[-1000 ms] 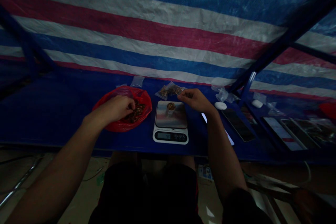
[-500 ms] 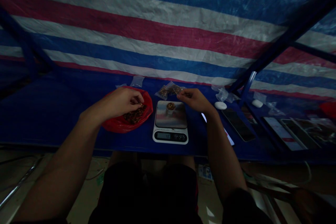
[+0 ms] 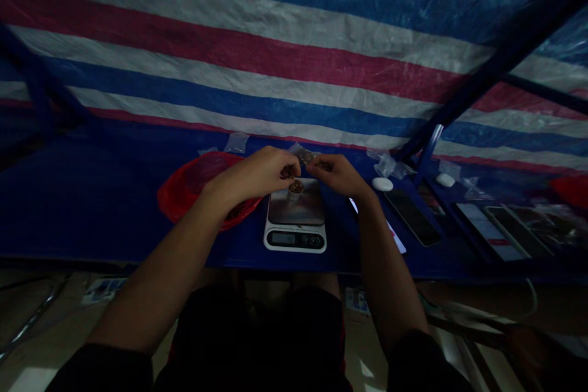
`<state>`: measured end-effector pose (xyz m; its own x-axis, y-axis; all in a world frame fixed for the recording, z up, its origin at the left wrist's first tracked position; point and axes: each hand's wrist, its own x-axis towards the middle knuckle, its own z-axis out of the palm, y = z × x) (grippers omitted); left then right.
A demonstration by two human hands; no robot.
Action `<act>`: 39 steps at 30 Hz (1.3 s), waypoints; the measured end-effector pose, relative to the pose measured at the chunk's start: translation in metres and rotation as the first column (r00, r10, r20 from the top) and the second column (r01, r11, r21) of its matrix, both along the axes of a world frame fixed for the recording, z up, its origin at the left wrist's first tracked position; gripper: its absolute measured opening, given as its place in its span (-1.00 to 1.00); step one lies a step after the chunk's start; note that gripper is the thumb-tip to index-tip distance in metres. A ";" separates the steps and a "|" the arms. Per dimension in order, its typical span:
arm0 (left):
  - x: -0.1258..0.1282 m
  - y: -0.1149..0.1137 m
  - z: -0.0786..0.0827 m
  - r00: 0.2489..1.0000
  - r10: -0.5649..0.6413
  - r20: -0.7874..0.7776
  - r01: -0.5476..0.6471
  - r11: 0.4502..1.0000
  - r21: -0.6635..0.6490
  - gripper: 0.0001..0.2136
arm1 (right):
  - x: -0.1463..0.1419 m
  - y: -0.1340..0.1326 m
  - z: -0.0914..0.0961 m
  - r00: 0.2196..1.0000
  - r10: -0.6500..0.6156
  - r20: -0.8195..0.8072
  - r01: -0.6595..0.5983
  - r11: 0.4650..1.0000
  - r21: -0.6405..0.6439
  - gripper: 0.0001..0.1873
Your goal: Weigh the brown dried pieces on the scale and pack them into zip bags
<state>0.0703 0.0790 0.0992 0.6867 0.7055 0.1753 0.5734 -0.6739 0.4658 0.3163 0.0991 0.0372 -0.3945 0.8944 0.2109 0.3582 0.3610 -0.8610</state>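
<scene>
A white kitchen scale (image 3: 296,215) with a metal plate and a lit display stands in front of me. On its plate is a small cup (image 3: 294,190) filled with brown pieces. My left hand (image 3: 271,173) is pinched just above the cup; whatever its fingertips hold is too small to make out. My right hand (image 3: 337,174) has its fingers closed beside the cup, over the scale's far right corner, and what lies in them is hidden. Under my left forearm, the red plastic bag (image 3: 177,195) lies open, its contents mostly covered.
Behind the hands lies a clear bag of brown bits (image 3: 301,152). An empty clear bag (image 3: 237,142) is at the back. To the right are a white case (image 3: 383,184), a dark phone (image 3: 413,217), more phones and crumpled clear bags (image 3: 386,164). A striped tarp (image 3: 275,61) hangs behind.
My left hand has moved right, out of the red bag to above the cup. The red bag's left side now shows further left. My right hand stays nearly in place.
</scene>
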 end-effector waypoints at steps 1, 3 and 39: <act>0.002 0.001 -0.002 1.000 -0.008 -0.008 0.008 1.000 -0.009 -0.84 | 0.000 0.000 0.001 1.000 0.002 0.000 -0.002 1.000 0.003 -0.63; 0.003 0.004 -0.006 1.000 -0.019 -0.009 0.018 1.000 -0.024 -0.86 | 0.000 -0.002 0.003 1.000 0.010 -0.001 -0.010 1.000 0.009 -0.68; -0.004 -0.002 -0.001 0.989 -0.012 0.145 0.027 0.995 -0.101 -0.87 | -0.005 -0.007 0.006 0.986 0.150 -0.074 -0.152 0.988 -0.012 -0.79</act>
<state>0.0663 0.0769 0.0978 0.6731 0.7116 0.2014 0.4824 -0.6289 0.6097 0.3110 0.0926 0.0427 -0.5095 0.8295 0.2288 0.2374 0.3911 -0.8892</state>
